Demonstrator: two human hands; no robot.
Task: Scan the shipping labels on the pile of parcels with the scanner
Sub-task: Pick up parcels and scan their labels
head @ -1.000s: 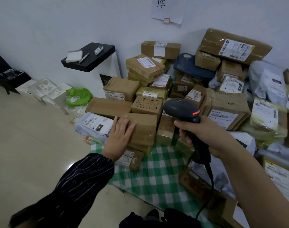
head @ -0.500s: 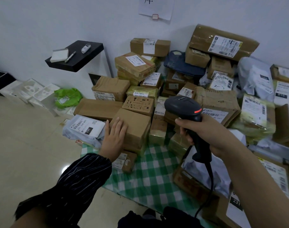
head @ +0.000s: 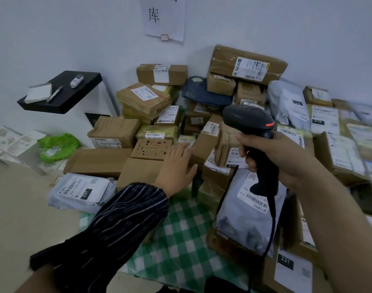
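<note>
A pale bluish-white wall (head: 75,28) carries a white paper sign (head: 163,17); a black square-topped side table (head: 62,92) stands on glossy beige floor (head: 18,208).

Dim, flat indoor light; right edge motion-blurred; wide-angle distortion.

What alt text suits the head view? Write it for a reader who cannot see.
A person's right hand grips a black scanner aimed at a pile of labelled parcels against a white wall, while the left hand spreads open over a plain brown box. A green checked cloth lies under the pile.
</note>
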